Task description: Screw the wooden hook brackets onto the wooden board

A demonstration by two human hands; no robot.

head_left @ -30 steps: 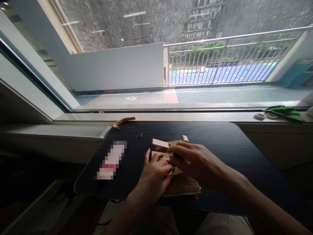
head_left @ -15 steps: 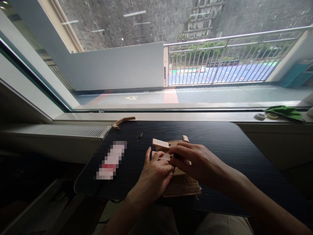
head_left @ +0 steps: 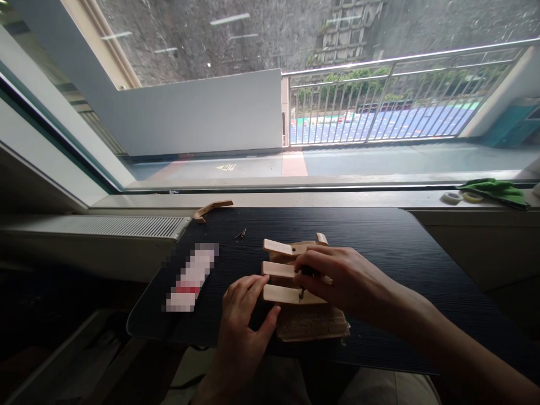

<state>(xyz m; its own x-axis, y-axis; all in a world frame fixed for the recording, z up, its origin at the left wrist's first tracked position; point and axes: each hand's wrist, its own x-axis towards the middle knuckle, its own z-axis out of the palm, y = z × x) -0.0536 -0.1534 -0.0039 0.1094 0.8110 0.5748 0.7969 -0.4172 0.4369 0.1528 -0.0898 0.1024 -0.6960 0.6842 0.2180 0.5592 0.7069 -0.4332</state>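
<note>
Several pale curved wooden pieces lie side by side on a brown block [head_left: 312, 326], which seems wrapped in tape and rests on the table. In my right hand [head_left: 333, 273] is a dark-handled screwdriver [head_left: 310, 271], its thin shaft pointing down at the nearest wooden piece [head_left: 280, 293]. The fingers partly hide the handle and the right ends of the pieces. My left hand [head_left: 247, 309] is open at the left end of this piece, thumb and fingers spread. Behind it are the middle wooden piece [head_left: 278, 270] and the far wooden piece [head_left: 278, 246], which shows a dark hole.
Some small screws [head_left: 241, 233] lie on the black table [head_left: 371, 230]. A bent wooden piece [head_left: 213, 208] is at the far left corner, and a blurred pink-and-white item [head_left: 192, 278] lies left. Tape rolls [head_left: 451, 198] and a green glove or cloth [head_left: 495, 191] sit on the sill.
My left hand has drawn back left and toward me from the wooden pieces, opening its fingers and uncovering the nearest piece. The right hand stays nearly in place with the screwdriver.
</note>
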